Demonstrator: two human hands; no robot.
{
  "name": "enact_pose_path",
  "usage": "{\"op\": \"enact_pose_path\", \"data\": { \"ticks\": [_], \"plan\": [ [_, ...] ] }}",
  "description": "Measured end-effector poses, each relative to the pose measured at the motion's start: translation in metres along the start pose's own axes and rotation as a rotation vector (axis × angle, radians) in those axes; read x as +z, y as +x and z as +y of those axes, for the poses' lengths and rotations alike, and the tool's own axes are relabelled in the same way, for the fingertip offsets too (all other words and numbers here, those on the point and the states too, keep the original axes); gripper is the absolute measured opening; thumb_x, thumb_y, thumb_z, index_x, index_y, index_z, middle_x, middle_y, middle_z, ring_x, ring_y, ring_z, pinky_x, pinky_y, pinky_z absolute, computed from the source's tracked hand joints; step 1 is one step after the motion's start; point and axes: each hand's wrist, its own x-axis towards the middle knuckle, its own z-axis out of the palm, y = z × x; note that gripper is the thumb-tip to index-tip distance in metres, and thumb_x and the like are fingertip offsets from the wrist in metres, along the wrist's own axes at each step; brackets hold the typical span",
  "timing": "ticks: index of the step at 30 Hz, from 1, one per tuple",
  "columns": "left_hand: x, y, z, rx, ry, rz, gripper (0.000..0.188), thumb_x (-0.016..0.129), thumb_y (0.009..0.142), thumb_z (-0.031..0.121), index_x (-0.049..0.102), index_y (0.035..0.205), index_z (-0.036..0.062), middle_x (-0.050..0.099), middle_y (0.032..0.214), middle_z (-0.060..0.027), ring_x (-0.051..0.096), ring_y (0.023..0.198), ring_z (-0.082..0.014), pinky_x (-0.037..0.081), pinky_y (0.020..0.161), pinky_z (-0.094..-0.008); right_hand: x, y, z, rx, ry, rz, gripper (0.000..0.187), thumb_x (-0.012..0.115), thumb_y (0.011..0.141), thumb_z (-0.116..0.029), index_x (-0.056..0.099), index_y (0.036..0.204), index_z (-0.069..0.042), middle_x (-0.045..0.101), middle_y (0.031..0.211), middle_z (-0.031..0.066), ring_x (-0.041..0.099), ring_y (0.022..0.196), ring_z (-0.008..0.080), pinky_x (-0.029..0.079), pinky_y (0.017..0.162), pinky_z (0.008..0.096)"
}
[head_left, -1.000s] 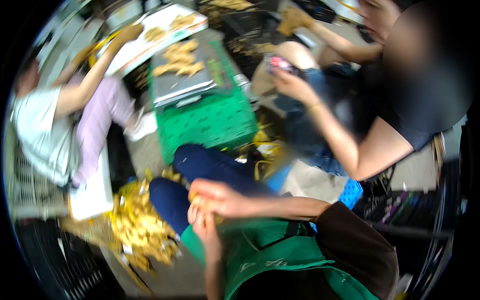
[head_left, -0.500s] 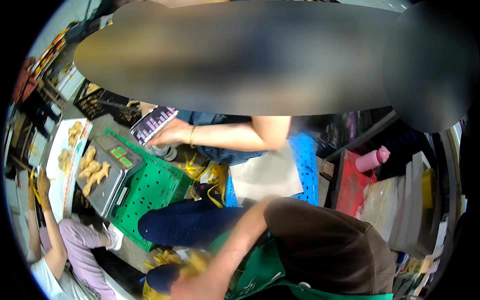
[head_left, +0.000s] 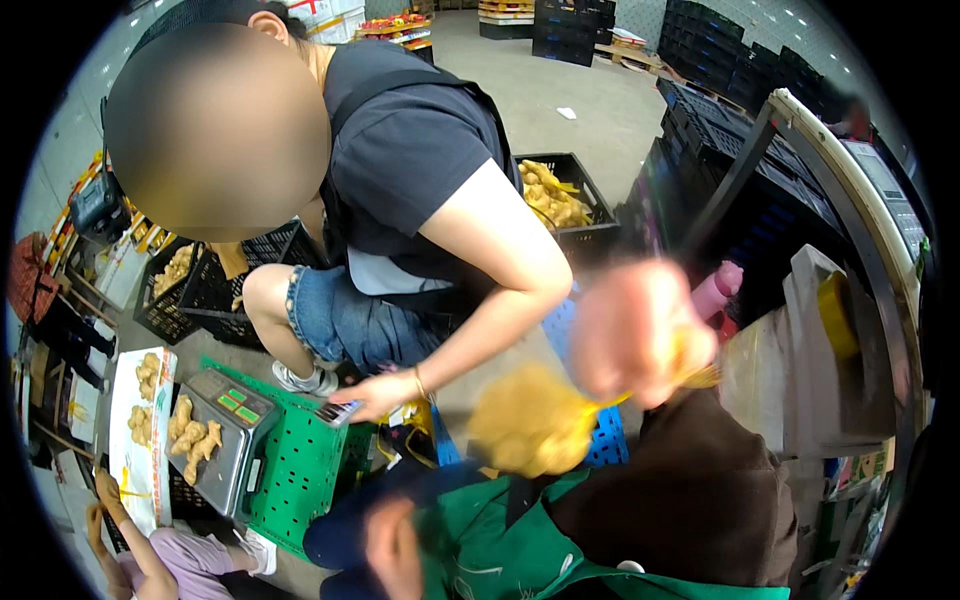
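Observation:
My right hand (head_left: 640, 335), blurred by motion, is raised on the right with its fingers closed round the yellow neck of a mesh bag of ginger (head_left: 530, 420). The bag hangs out to the left of the hand, over my green apron (head_left: 510, 530). Low in the middle, my left hand (head_left: 392, 540) is near my dark blue trouser leg, apart from the bag. Its fingers are smeared, so I cannot tell their shape.
Loose ginger (head_left: 195, 440) lies on a scale (head_left: 228, 455) on a green crate (head_left: 300, 485). Opposite me, a person in a dark shirt (head_left: 415, 140) holds a phone (head_left: 338, 411). A pink bottle (head_left: 715, 290) stands right. Black crates (head_left: 580, 235) of ginger stand behind.
My right hand has swung from low beside my knees up to the right, bringing the ginger bag into view. The view has tilted upward. The person opposite has lowered the phone.

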Motion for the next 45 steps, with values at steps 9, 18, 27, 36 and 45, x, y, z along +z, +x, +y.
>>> {"op": "enact_pose_path", "data": {
  "ticks": [9,18,27,36,45],
  "plan": [
    [-0.025,-0.008,-0.038,-0.233,0.006,-0.049,0.019,0.055,0.089,0.01,0.063,0.103,0.0,0.064,0.095,-0.0085,0.058,0.081,-0.0135,0.047,0.074,-0.0263,-0.12,-0.013,-0.099,0.246,-1.342,1.145,0.018,0.051,0.092,-0.022,0.054,0.086,-0.005,0.041,0.057,-0.005,0.037,0.051,0.0027,0.029,0.049,0.0181],
    [-0.051,-0.011,-0.056,-0.355,-0.063,0.211,0.02,0.05,0.093,0.018,0.061,0.1,0.0021,0.062,0.085,-0.005,0.054,0.075,-0.0098,0.042,0.068,-0.0223,-0.378,-0.146,-0.113,0.291,-1.329,1.516,0.019,0.049,0.091,-0.022,0.056,0.085,-0.005,0.066,0.074,0.0087,0.053,0.054,0.0116,0.048,0.055,0.0274],
    [-0.044,0.033,0.139,0.397,0.221,-0.065,0.013,0.046,0.079,0.004,0.058,0.08,-0.0002,0.06,0.068,-0.0071,0.058,0.067,-0.0219,0.043,0.063,-0.0362,-0.324,-0.371,-0.008,1.595,-1.491,0.439,0.028,0.056,0.086,-0.032,0.062,0.091,-0.005,0.063,0.074,0.0057,0.059,0.066,0.0162,0.048,0.059,0.0314],
    [-0.04,0.055,0.16,0.146,0.056,0.04,0.01,0.067,0.075,0.026,0.066,0.083,0.0192,0.066,0.08,-0.0001,0.063,0.07,-0.0131,0.046,0.066,-0.0281,-0.06,-0.26,0.117,2.181,0.086,-0.578,0.034,0.048,0.092,-0.035,0.063,0.09,-0.004,0.062,0.066,0.0042,0.061,0.059,0.014,0.049,0.055,0.0267],
    [-0.072,0.029,0.123,0.136,0.107,0.147,0.016,0.064,0.078,0.034,0.064,0.081,0.0177,0.069,0.087,-0.0021,0.06,0.085,-0.0184,0.046,0.068,-0.0315,0.003,-0.169,0.337,1.218,-0.912,-0.411,0.016,0.049,0.086,-0.019,0.054,0.082,-0.005,0.059,0.073,0.0212,0.059,0.072,0.0397,0.047,0.064,0.0487]
  ]
}}
